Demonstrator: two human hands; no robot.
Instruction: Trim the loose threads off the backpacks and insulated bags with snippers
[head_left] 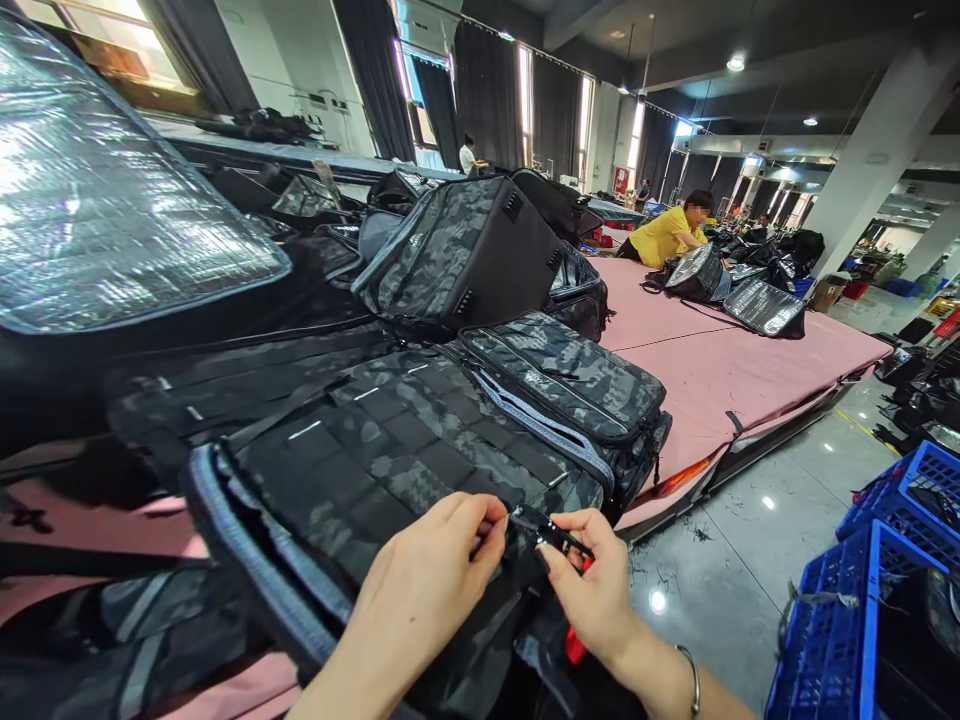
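Note:
A black camouflage bag (420,430) with rows of webbing lies in front of me, its pale-lined opening gaping on the left. My left hand (442,565) is over its near right part, thumb and fingertips pinched together; what they grip is too small to make out. Close beside it, my right hand (596,585) is closed round a small black piece (561,538) with red showing below and behind the fingers. I cannot tell its kind. The black piece is by the bag's edge, near the left fingertips.
More camouflage bags (465,250) are piled behind, and a silver-lined flap (112,190) rises at left. The pink-covered table (675,340) runs back to a person in yellow (664,235) bending over bags. Blue crates (825,620) stand on the floor at right.

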